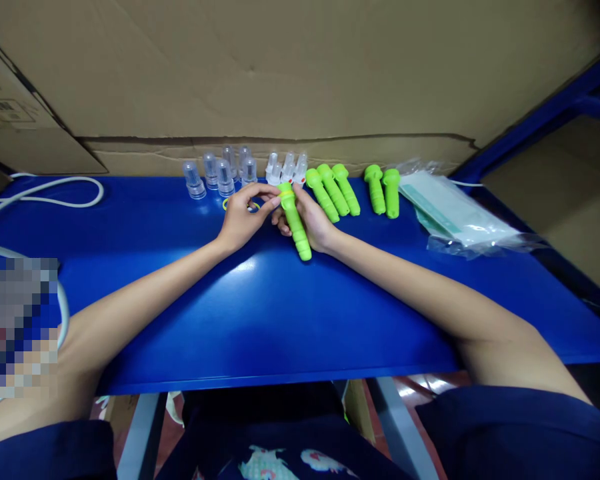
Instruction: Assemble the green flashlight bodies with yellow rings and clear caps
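Note:
A lime-green flashlight body (296,233) is held over the middle of the blue table, its wide head tilted away from me. My right hand (316,219) wraps around it from the right side. The thumb and fingertips of my left hand (245,212) pinch at the head, where a yellow ring (285,195) sits around it. Whether those fingertips grip the ring or the head itself, I cannot tell. More yellow rings (225,204) lie behind my left hand, partly hidden by it. To the right of my hands lie several similar green flashlight bodies (347,190).
Several clear plastic caps (194,180) stand at the back left, beside small clear-and-white parts with red dots (288,168). A plastic bag with flat white-and-green contents (460,210) lies right. White cable (80,202) loops at left. Cardboard (280,73) walls the back.

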### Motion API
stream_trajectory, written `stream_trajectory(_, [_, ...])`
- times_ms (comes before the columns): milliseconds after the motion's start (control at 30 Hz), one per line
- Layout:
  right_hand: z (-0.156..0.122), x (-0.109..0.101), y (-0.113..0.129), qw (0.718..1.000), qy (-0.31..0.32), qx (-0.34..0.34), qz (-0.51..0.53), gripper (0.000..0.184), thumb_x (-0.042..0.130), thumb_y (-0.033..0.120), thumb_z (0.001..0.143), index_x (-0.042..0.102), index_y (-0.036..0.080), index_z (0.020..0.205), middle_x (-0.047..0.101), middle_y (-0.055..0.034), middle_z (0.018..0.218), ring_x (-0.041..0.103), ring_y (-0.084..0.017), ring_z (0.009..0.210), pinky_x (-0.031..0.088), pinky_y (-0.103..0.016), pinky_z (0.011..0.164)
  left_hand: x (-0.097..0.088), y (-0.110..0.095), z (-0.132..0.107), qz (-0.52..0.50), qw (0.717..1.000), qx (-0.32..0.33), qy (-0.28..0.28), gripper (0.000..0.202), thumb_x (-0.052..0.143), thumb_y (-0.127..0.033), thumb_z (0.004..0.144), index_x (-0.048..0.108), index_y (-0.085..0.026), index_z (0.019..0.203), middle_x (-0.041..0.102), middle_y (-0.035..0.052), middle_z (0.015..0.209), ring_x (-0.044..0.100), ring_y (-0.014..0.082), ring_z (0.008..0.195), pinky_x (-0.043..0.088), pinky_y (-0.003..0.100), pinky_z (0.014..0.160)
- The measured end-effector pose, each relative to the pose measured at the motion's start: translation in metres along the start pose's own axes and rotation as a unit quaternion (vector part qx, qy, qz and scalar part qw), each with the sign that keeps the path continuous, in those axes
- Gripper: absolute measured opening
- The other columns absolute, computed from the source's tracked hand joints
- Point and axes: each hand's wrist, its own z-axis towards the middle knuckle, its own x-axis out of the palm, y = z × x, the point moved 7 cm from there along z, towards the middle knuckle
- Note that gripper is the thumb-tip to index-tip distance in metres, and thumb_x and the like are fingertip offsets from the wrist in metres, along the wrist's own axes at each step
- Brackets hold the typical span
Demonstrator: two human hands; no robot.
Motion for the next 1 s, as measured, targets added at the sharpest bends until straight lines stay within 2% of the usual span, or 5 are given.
stream_trajectory(100, [-0.001, 0.0, -0.001, 1.0, -0.008, -0.003, 0.005, 0.056, 0.026, 0.058, 0.112, 0.062, 0.018, 0.099, 0.061, -0.001, 0.062, 0.048, -0.011, 0.044, 0.038, -0.022, 0.041, -0.001, -0.004, 0.0, 0.015, 1.0, 0.016, 0.003, 0.01, 0.072, -0.019, 0.092, 0.078, -0.02, 0.101, 0.08, 0.0034, 0.1, 0.072, 0.0132, 0.089, 0.048, 0.024, 0.072])
stream_trajectory(300, [0.0, -0.001, -0.001, 1.0, -0.007, -0.018, -0.012, 0.056, 0.042, 0.07, 0.105, 0.062, 0.018, 0.095, 0.062, -0.0001, 0.062, 0.047, -0.01, 0.043, 0.038, -0.021, 0.041, -0.001, -0.005, -0.001, 0.016, 0.999, 0.027, 0.005, 0.01, 0.071, -0.018, 0.093, 0.078, -0.019, 0.1, 0.08, 0.0033, 0.098, 0.072, 0.013, 0.089, 0.048, 0.024, 0.072])
stream_trajectory(800, [0.0, -0.005, 0.0, 0.999, -0.035, -0.033, 0.004, 0.054, 0.04, 0.066, 0.106, 0.054, 0.02, 0.084, 0.056, 0.0016, 0.059, 0.04, -0.008, 0.039, 0.031, -0.021, 0.038, 0.002, -0.011, -0.001, 0.0, 0.997, 0.064, 0.033, 0.02, 0.07, -0.033, 0.096, 0.079, -0.018, 0.105, 0.079, 0.0061, 0.1, 0.07, 0.0146, 0.088, 0.054, 0.029, 0.085])
stream_trajectory(933, [0.003, -0.011, 0.023, 0.997, -0.034, -0.073, -0.014, 0.055, 0.03, 0.061, 0.11, 0.051, 0.021, 0.079, 0.054, 0.0006, 0.059, 0.042, -0.009, 0.041, 0.034, -0.021, 0.041, 0.005, -0.013, -0.002, 0.016, 0.997, 0.063, 0.041, 0.034, 0.059, -0.044, 0.103, 0.074, -0.019, 0.12, 0.077, 0.009, 0.117, 0.069, 0.014, 0.087, 0.051, 0.027, 0.073])
stream_trajectory(1000, [0.0, -0.023, 0.049, 0.989, -0.076, -0.118, -0.045, 0.053, 0.034, 0.06, 0.109, 0.049, 0.021, 0.077, 0.054, 0.0008, 0.059, 0.039, -0.009, 0.041, 0.034, -0.021, 0.041, 0.005, -0.011, -0.002, 0.019, 0.997, 0.059, 0.037, 0.04, 0.053, -0.05, 0.105, 0.07, -0.02, 0.124, 0.075, 0.0098, 0.122, 0.069, 0.0146, 0.089, 0.05, 0.027, 0.071])
